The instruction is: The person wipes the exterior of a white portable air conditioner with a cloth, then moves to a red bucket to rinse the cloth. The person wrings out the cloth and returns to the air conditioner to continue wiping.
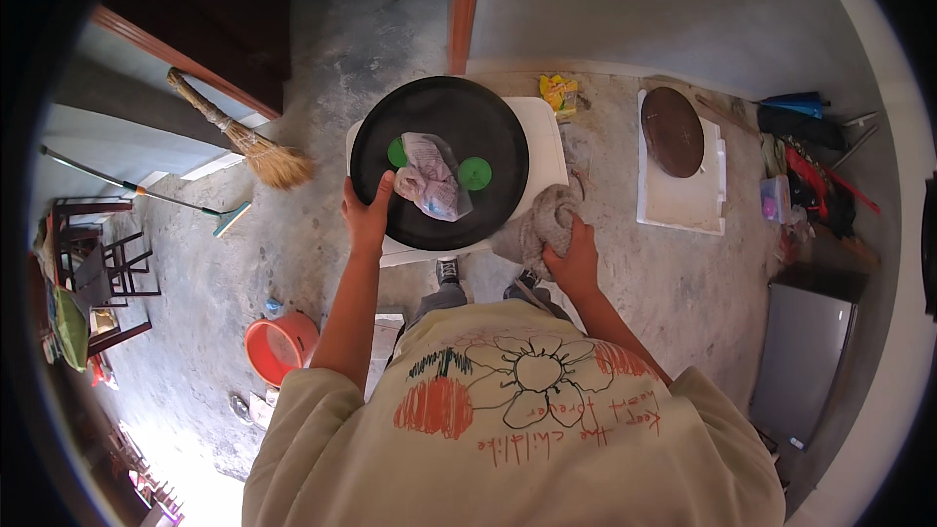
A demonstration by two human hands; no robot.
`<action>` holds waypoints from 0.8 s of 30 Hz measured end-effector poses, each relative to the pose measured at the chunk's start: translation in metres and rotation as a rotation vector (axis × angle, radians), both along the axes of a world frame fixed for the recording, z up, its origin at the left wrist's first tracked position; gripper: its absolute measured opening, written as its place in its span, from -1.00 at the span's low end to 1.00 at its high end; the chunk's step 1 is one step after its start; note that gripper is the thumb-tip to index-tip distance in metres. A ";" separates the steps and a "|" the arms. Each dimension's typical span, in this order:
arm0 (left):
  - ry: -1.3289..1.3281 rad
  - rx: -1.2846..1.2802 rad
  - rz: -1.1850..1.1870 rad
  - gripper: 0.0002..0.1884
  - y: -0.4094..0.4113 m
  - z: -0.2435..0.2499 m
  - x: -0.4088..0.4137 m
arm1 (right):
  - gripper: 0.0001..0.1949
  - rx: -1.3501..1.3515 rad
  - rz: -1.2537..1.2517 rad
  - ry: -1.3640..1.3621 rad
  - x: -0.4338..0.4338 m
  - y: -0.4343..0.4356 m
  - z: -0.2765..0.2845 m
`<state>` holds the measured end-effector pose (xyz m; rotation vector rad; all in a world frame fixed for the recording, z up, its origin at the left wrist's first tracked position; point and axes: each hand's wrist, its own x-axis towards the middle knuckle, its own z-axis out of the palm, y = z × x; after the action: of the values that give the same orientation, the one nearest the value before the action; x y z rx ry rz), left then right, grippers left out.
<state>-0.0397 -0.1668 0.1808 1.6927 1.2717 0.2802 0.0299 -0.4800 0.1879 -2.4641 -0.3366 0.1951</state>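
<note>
A large round black tray (439, 223) rests on a white box-like support (545, 132) in front of me. My left hand (366, 208) grips the tray's left rim, with the thumb over the top and the fingertips at the outer edge. Near the tray's middle sits a crumpled, printed plastic bag (433, 179). Two green discs lie beside it: one (475, 173) in full view at right, the other (397, 152) partly covered by the bag. Bunched in my right hand (575, 260) is a grey-brown cloth (547, 227), close to the tray's lower right edge.
A straw broom (271, 154) and a squeegee (233, 219) are at left, above an orange bucket (282, 348). At right, a brown oval board (672, 132) lies on a white panel (677, 208). A small refrigerator (801, 359) stands lower right. A yellow packet (558, 94) lies beyond the support.
</note>
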 end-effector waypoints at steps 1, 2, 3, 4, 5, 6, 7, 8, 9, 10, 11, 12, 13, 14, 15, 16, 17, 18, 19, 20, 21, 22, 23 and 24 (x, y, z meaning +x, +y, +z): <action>-0.005 -0.008 -0.007 0.11 -0.001 0.001 0.001 | -0.28 0.000 0.063 0.026 -0.014 0.006 -0.001; -0.010 -0.016 -0.013 0.11 -0.002 0.001 0.001 | -0.28 0.000 0.127 0.053 -0.031 0.013 -0.001; -0.016 -0.019 -0.013 0.11 -0.001 0.001 0.001 | -0.27 0.005 0.197 0.078 -0.042 0.018 -0.003; -0.019 -0.033 -0.035 0.10 0.001 0.000 0.000 | -0.27 0.002 0.325 0.180 -0.048 0.020 -0.003; -0.023 -0.048 -0.055 0.08 0.004 -0.002 0.000 | -0.26 -0.002 0.454 0.281 -0.052 0.022 -0.004; -0.028 -0.062 -0.070 0.07 0.008 -0.003 -0.002 | -0.26 -0.005 0.588 0.382 -0.053 0.028 -0.001; -0.072 -0.156 -0.014 0.05 0.012 -0.003 -0.003 | -0.27 0.041 0.560 0.384 -0.052 0.030 0.006; -0.116 -0.252 0.043 0.03 0.017 -0.001 -0.005 | -0.28 0.086 0.533 0.384 -0.048 0.027 0.017; -0.160 -0.344 0.111 0.02 0.023 0.003 -0.009 | -0.29 0.133 0.516 0.387 -0.042 0.025 0.033; -0.177 -0.418 0.098 -0.04 0.033 0.006 -0.012 | -0.31 0.245 0.389 0.403 -0.035 0.019 0.045; -0.163 -0.431 0.083 -0.06 0.045 -0.002 -0.016 | -0.34 0.358 0.266 0.420 -0.023 0.011 0.054; -0.141 -0.430 0.075 -0.08 0.059 -0.017 -0.025 | -0.41 0.593 0.164 0.478 -0.011 0.005 0.057; -0.125 -0.438 0.064 -0.08 0.070 -0.035 -0.032 | -0.46 0.816 0.051 0.533 0.003 -0.004 0.059; -0.198 -0.456 0.038 -0.11 0.079 -0.054 -0.035 | -0.48 0.909 -0.065 0.617 0.020 -0.017 0.050; -0.153 -0.545 0.000 -0.09 0.077 -0.054 -0.028 | -0.50 0.984 -0.188 0.684 0.041 -0.032 0.036; -0.190 -0.608 -0.016 -0.08 0.075 -0.052 -0.023 | -0.52 0.956 -0.225 0.695 0.062 -0.040 0.020; -0.231 -0.671 -0.037 -0.07 0.071 -0.051 -0.018 | -0.54 0.926 -0.262 0.699 0.082 -0.047 0.001; -0.260 -0.720 -0.027 -0.08 0.069 -0.047 -0.011 | -0.55 0.899 -0.299 0.702 0.096 -0.046 -0.016; -0.292 -0.772 -0.021 -0.09 0.067 -0.044 -0.004 | -0.52 0.982 -0.339 0.765 0.105 -0.039 -0.029; -0.323 -0.823 -0.018 -0.09 0.066 -0.041 0.003 | -0.50 1.064 -0.381 0.830 0.113 -0.031 -0.042; -0.367 -0.865 -0.005 -0.10 0.068 -0.043 0.005 | -0.48 1.147 -0.422 0.910 0.119 -0.022 -0.051; -0.405 -0.907 0.009 -0.11 0.069 -0.050 0.003 | -0.40 1.200 -0.450 1.011 0.122 -0.017 -0.052; -0.444 -0.947 0.020 -0.12 0.070 -0.057 0.003 | -0.41 1.215 -0.403 1.033 0.125 -0.013 -0.057; -0.425 -0.848 0.024 -0.15 0.069 -0.067 0.006 | -0.41 1.233 -0.362 1.046 0.126 -0.012 -0.062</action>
<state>-0.0336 -0.0977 0.1140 0.8342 0.8956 0.0791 0.1560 -0.4923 0.1255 -0.9539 0.3681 0.7820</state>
